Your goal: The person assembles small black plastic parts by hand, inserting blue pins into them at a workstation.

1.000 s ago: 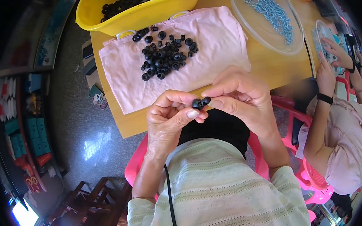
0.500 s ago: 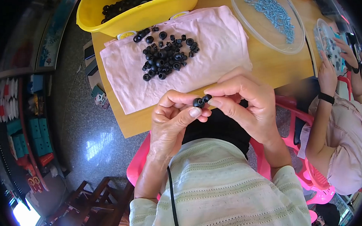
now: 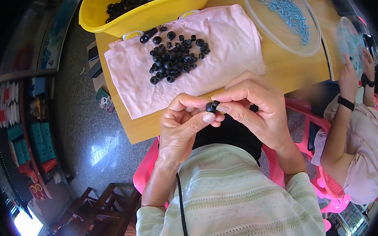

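My left hand (image 3: pixel 181 119) pinches a round black bead-like part (image 3: pixel 210 108) between thumb and fingers. A smaller black piece (image 3: pixel 215 104) is pinched by my right hand (image 3: pixel 256 108), and the two parts touch. Just how far one sits in the other cannot be made out. Beyond my hands, a loose heap of black parts (image 3: pixel 169 64), some round with holes and some small and stubby, lies on a pink cloth (image 3: pixel 232 42).
A yellow tub (image 3: pixel 148 13) full of black parts stands at the table's far edge. Right of the cloth lies a clear round tray (image 3: pixel 275 43) with blue pieces (image 3: pixel 284 15). A co-worker (image 3: pixel 350 138) sits at the right, hands at another tray (image 3: pixel 349 43).
The smaller piece has come against the round part, with the round part's opening now covered. The co-worker's hands and tray have shifted slightly.
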Demonstrator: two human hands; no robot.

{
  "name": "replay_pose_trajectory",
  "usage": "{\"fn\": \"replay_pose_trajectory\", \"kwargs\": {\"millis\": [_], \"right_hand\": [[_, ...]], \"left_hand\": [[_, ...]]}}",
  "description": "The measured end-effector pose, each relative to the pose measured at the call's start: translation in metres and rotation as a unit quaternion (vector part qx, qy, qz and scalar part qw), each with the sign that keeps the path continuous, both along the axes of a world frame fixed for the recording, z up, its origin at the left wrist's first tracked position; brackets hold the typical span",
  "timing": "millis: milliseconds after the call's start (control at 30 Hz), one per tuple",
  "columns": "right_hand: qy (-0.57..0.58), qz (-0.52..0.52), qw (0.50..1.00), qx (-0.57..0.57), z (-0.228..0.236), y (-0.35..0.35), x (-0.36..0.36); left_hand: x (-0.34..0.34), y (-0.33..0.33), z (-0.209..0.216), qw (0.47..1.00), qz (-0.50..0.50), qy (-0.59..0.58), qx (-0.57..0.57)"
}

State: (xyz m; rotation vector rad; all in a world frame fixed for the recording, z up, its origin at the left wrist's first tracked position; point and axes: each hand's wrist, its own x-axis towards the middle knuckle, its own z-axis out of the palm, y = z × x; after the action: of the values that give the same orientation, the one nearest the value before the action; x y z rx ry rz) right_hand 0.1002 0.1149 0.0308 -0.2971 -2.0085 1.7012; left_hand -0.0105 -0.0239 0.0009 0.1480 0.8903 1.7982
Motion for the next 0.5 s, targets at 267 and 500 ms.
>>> {"fn": "replay_pose_trajectory", "kwargs": {"millis": [267, 500], "right_hand": [[-0.023, -0.037, 0.999, 0.031, -0.0032, -0.0015, 0.0024], [-0.006, -0.023, 0.999, -0.028, -0.0013, 0.0021, 0.0024]], "left_hand": [[-0.0022, 0.0001, -0.0006, 0.998, -0.033, -0.055, 0.003], [-0.0043, -0.001, -0.0042, 0.996, -0.055, -0.074, -0.007]]}}
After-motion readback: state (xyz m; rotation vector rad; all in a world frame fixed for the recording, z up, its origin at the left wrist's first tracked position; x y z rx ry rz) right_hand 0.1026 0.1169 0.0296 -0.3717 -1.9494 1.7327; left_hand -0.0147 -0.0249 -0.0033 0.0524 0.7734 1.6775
